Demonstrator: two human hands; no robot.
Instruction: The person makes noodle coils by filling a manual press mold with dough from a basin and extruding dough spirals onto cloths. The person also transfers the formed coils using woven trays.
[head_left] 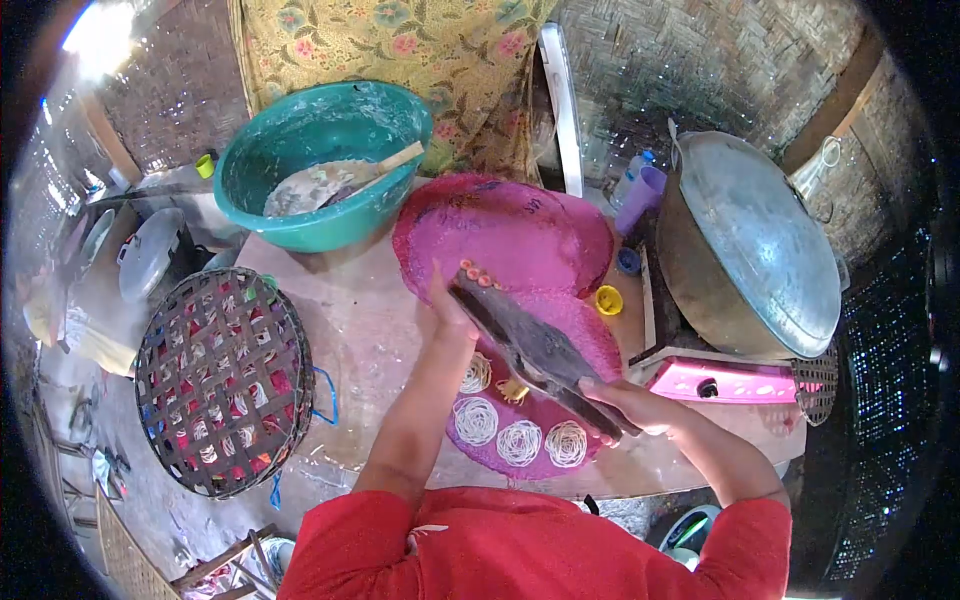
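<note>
A long dark wooden press (545, 345), made of two bars, is held at a slant between my two hands. My left hand (452, 308) is closed around its upper left end, fingertips curling over the far side. My right hand (635, 405) grips the lower right end, fingers wrapped beneath. Under the press's middle a small bunch of yellowish strands (513, 390) shows. Several round nests of pale noodle strands (519, 443) lie close by on a pink heart-shaped mat (520, 240); the press hides part of that mat.
A green basin (320, 235) with pale dough and a wooden stick stands at the back left. Left of the mat is a round woven rack (225, 385). On the right, a large lidded pot (750, 240) sits on a pink stove (720, 380). A yellow cap (608, 300) lies nearby.
</note>
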